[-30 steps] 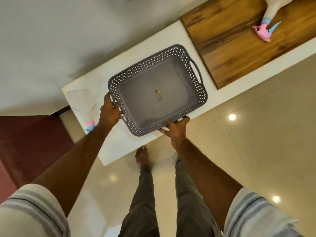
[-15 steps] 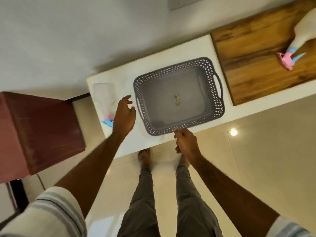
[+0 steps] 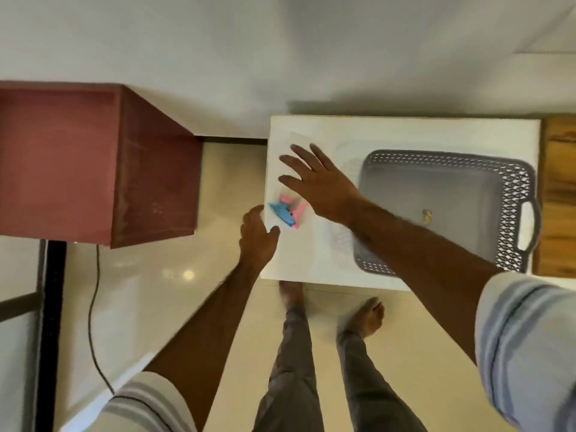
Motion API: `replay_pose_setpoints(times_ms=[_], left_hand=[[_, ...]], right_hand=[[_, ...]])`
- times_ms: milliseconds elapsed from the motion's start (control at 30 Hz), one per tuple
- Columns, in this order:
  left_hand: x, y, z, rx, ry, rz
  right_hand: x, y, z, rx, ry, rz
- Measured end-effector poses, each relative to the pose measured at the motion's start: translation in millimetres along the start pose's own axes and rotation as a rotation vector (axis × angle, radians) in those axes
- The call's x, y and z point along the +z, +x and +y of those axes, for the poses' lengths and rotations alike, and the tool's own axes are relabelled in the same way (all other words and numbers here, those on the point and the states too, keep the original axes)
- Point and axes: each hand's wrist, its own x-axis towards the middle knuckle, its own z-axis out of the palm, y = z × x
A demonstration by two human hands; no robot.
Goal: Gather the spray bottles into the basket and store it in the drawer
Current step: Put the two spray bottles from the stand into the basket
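Pale glossy floor tiles (image 3: 218,169) run under a white counter (image 3: 324,260) set against a plain wall; on that counter sits the grey perforated basket (image 3: 511,194), its cut-out handle toward the right, with only a small yellowish scrap (image 3: 426,216) on its floor; a wooden board (image 3: 558,194) lies just beside the basket at the right edge of view. Near the counter's left end lies a spray bottle (image 3: 285,210), on its side as far as the motion blur allows, its pink and blue trigger head close to the left edge and its pale body barely distinct from the white surface. The right hand (image 3: 318,179) reaches across over the bottle's body, fingers spread wide and gripping nothing; whether it touches the bottle cannot be told. The left hand (image 3: 257,235) is at the counter's left edge just below the trigger head, fingers loosely curled and empty, apart from the bottle. To the left stands a dark red cabinet (image 3: 93,163), well apart from the counter, with a black cord (image 3: 93,307) trailing over the floor below it; both forearms come from striped short sleeves (image 3: 526,344); the person's bare feet (image 3: 367,316) stand on the tiles by the counter's near side.
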Motion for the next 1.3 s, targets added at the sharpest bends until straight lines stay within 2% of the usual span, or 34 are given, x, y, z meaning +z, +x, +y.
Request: replay_pose_setpoints(times_ms=[67, 167, 267, 400, 467, 533, 633, 700, 733, 767, 833, 967, 1100, 1200, 1300], left_hand=[[6.5, 8.6, -7.0, -0.033, -0.041, -0.045], [13.2, 16.3, -12.8, -0.042, -0.052, -0.068], [17.2, 19.9, -17.5, -0.01, -0.059, -0.103], [13.8, 23.5, -18.7, 0.012, -0.035, -0.095], [7.1, 22.9, -17.9, 0.024, -0.016, -0.046], [1.0, 20.2, -14.9, 0.113, 0.048, -0.017], [-2.5, 18.2, -5.0, 0.373, 0.286, -0.01], [3.8, 18.9, 7.1, 0.537, 0.402, -0.076], [7.8, 19.6, 12.8, 0.598, 0.444, -0.118], [14.6, 20.8, 20.5, 0.652, 0.493, -0.161], [28.8, 24.2, 33.0, 0.724, 0.613, -0.23], [56.9, 31.4, 48.6, 0.759, 0.83, -0.283], [72.0, 32.8, 44.0, 0.735, 0.93, -0.284], [74.2, 32.3, 42.2, 0.736, 0.92, -0.273], [73.2, 33.7, 41.9, 0.733, 0.906, -0.28]], right_hand=[[12.8, 20.6, 3.7, -0.127, -0.194, 0.01], [17.9, 40.4, -0.7, -0.216, -0.397, -0.12], [25.8, 47.4, -0.3, -0.218, -0.41, -0.194], [26.8, 47.7, 6.0, -0.098, -0.352, -0.188], [13.7, 41.5, 13.1, -0.036, -0.241, -0.091], [-4.2, 22.5, 24.1, 0.086, -0.055, 0.029], [-38.3, -27.5, 36.4, 0.282, 0.329, 0.288], [-64.6, -66.9, 40.0, 0.445, 0.724, 0.422], [-71.1, -83.8, 41.8, 0.529, 0.801, 0.482], [-76.7, -102.7, 44.5, 0.652, 0.923, 0.501], [-76.5, -131.7, 50.3, 0.784, 1.044, 0.506], [-50.3, -170.0, 60.4, 0.885, 1.44, 0.547], [-20.4, -173.5, 65.1, 0.839, 1.449, 0.524], [0.9, -172.3, 69.5, 0.776, 1.252, 0.496], [19.5, -163.5, 73.6, 0.765, 1.172, 0.463]])
